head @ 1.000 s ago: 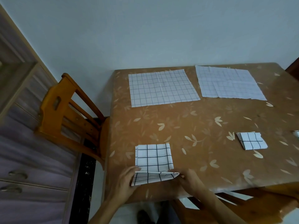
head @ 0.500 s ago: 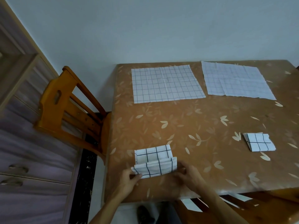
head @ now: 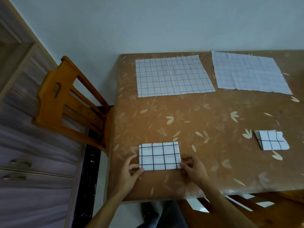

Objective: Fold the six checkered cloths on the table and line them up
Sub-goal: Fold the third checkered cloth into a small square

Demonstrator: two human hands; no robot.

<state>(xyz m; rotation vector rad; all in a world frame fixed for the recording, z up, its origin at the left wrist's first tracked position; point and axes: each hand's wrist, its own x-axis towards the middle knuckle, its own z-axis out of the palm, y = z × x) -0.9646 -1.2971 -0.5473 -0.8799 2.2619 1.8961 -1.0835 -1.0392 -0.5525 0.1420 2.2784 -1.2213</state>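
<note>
A white cloth with a bold black grid (head: pixel 159 156) lies folded into a flat rectangle near the front left of the brown table (head: pixel 205 116). My left hand (head: pixel 130 172) pinches its front left corner. My right hand (head: pixel 193 170) pinches its front right corner. A small folded checkered cloth (head: pixel 272 140) lies at the right. Two unfolded checkered cloths lie flat at the back: one in the middle (head: pixel 173 75), one at the right (head: pixel 250 73).
A wooden chair (head: pixel 65 102) stands against the table's left side. A pale cabinet with drawer handles (head: pixel 21 162) fills the left. A wall runs behind the table. Another wooden chair (head: pixel 246 211) shows under the front right edge.
The front edge of the bold-grid cloth was lifted and laid over to the back, so the cloth is now a flat half-height rectangle. Both hands stayed at its front corners.
</note>
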